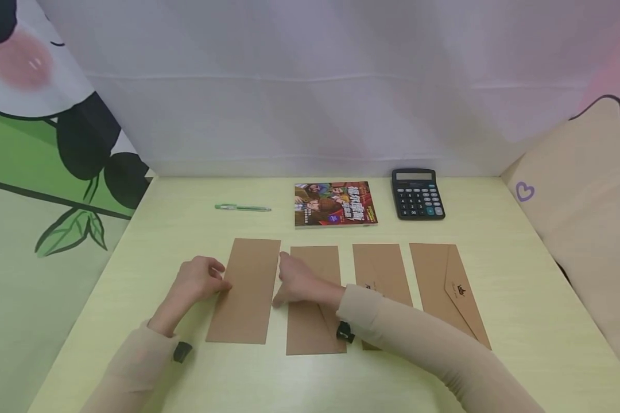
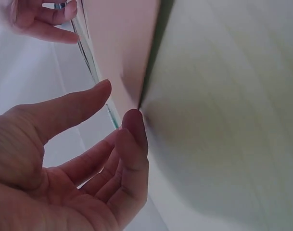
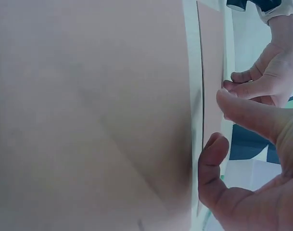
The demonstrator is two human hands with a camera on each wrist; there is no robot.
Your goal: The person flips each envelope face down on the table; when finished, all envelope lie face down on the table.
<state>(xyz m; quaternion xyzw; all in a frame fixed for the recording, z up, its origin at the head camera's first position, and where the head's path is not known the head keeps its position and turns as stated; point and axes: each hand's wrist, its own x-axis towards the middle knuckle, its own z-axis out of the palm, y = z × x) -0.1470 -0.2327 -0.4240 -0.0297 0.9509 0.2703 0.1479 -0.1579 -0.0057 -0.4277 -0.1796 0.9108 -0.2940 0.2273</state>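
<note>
From where I stand, the leftmost envelope [image 1: 245, 292] lies flat on the table [image 1: 134, 229], blank face up, in front of the book [image 1: 336, 205] and to its left. A hand stands at each long side, I'd guess to keep it straight in the row. The second envelope [image 1: 315, 332] and third envelope [image 1: 379, 264] lie in front of the book, and the fourth envelope [image 1: 434, 281] in front and to its right, gaps between them all, probably so that none overlaps. The pen [image 1: 243, 207] left of the book and the calculator [image 1: 418, 195] right of it seem kept back to leave the front free.

The left hand [image 1: 198, 278] comes in low, fingers bent, thumb well apart from them; a fingertip touches the outer edge, pinching nothing. The right hand [image 1: 299, 281] reaches over the second envelope, its forearm crossing the third, thumb and forefinger spread wide along the leftmost envelope's other edge. It grasps nothing; whether both its tips touch paper, I can't tell.
</note>
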